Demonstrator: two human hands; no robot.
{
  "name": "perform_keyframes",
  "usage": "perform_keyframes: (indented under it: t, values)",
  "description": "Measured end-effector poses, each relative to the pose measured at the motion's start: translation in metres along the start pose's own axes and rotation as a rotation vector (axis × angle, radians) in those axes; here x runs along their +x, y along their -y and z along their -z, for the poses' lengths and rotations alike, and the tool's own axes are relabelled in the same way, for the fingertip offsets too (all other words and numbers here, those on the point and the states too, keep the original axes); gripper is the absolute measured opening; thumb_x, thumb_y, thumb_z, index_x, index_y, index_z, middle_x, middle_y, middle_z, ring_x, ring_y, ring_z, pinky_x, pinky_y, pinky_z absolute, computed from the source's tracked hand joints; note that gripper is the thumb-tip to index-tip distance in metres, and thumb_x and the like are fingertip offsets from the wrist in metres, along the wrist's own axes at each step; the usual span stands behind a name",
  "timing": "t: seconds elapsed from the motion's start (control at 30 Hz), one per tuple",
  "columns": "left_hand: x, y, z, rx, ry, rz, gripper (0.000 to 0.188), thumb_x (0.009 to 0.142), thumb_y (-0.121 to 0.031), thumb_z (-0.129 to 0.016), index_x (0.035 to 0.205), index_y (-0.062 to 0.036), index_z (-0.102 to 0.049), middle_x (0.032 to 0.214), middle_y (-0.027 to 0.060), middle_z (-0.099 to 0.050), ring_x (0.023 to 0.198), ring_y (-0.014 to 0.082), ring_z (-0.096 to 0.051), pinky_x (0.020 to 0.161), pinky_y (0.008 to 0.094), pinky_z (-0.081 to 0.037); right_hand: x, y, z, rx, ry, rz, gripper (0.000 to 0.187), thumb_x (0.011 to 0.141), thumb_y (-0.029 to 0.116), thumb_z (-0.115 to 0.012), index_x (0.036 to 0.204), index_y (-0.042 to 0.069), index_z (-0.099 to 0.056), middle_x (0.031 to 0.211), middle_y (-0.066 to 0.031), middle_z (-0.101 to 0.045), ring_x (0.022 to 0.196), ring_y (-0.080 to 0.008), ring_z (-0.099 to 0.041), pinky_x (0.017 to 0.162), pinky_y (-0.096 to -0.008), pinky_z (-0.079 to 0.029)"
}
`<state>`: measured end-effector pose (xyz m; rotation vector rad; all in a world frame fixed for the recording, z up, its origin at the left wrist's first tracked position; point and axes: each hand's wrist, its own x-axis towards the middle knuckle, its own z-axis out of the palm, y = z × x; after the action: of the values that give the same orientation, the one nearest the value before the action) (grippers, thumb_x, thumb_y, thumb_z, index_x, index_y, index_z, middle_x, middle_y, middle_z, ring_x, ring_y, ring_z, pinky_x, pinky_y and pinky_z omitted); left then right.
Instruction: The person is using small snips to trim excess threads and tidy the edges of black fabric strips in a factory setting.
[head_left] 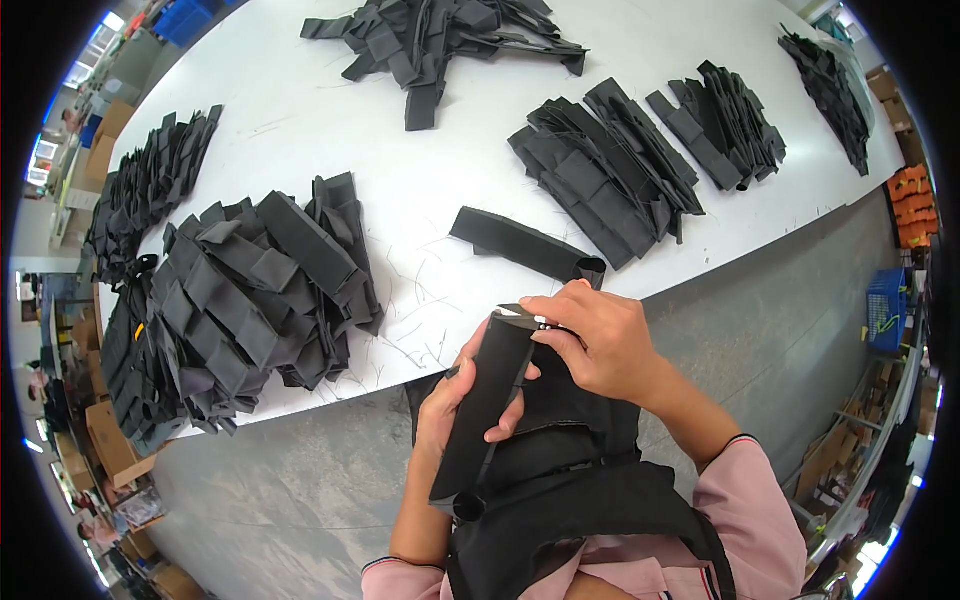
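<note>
My left hand [440, 410] is wrapped round a long black fabric strip [483, 405], folded into a flat tube and held at a slant above my lap. The tube's lower end gapes in a loop. At its upper end the fingers of my right hand [605, 340] are pinched together. Between them and the strip shows a small object [541, 322] with white and dark parts, too small to name. Just beyond my right hand, another black fabric strip [525, 245] lies on the white table [420, 220], one end curled open.
Piles of similar black strips lie on the table: a big heap [250, 290] at left, a loose pile [430, 40] at the far side, stacks [610, 170] at right. Loose threads are scattered about. Beyond the table's edge, a blue crate [886, 308] stands at right.
</note>
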<state>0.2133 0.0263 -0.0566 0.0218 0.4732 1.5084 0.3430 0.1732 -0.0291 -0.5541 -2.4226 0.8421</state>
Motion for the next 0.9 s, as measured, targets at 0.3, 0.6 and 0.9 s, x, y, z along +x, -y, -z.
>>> perform_keyframes:
  t: [0.3, 0.6, 0.9]
  values:
    - [-0.002, -0.001, 0.001, 0.091, -0.034, -0.004, 0.066, 0.095, -0.039, -0.043, 0.146, -0.0084, -0.015, 0.109, 0.0223, -0.053, 0.057, 0.0183, -0.052, 0.041, 0.0228, -0.038, -0.001, 0.009, 0.000, -0.071, -0.012, -0.007, 0.030, 0.072, 0.006, -0.068, 0.102, 0.008, -0.064, 0.073, -0.0057, -0.058, 0.059, -0.0220, -0.058, 0.053, -0.0303, -0.046]
    - [-0.004, -0.001, 0.000, 0.256, -0.102, 0.029, 0.071, 0.093, -0.038, -0.049, 0.145, -0.0014, -0.017, 0.110, 0.0219, -0.054, 0.061, 0.0163, -0.052, 0.045, 0.0233, -0.039, -0.002, 0.002, -0.010, 0.278, 0.013, -0.290, 0.026, 0.080, 0.002, -0.063, 0.105, 0.004, -0.060, 0.077, -0.0034, -0.058, 0.065, -0.0134, -0.058, 0.056, -0.0261, -0.045]
    - [-0.003, 0.001, 0.002, 0.097, -0.091, 0.001, 0.067, 0.094, -0.038, -0.046, 0.145, -0.0044, -0.019, 0.110, 0.0222, -0.053, 0.058, 0.0164, -0.051, 0.043, 0.0231, -0.038, -0.016, 0.003, -0.004, 0.227, -0.005, -0.197, 0.025, 0.077, 0.005, -0.067, 0.101, 0.006, -0.062, 0.076, -0.0071, -0.059, 0.061, -0.0182, -0.060, 0.057, -0.0256, -0.045]
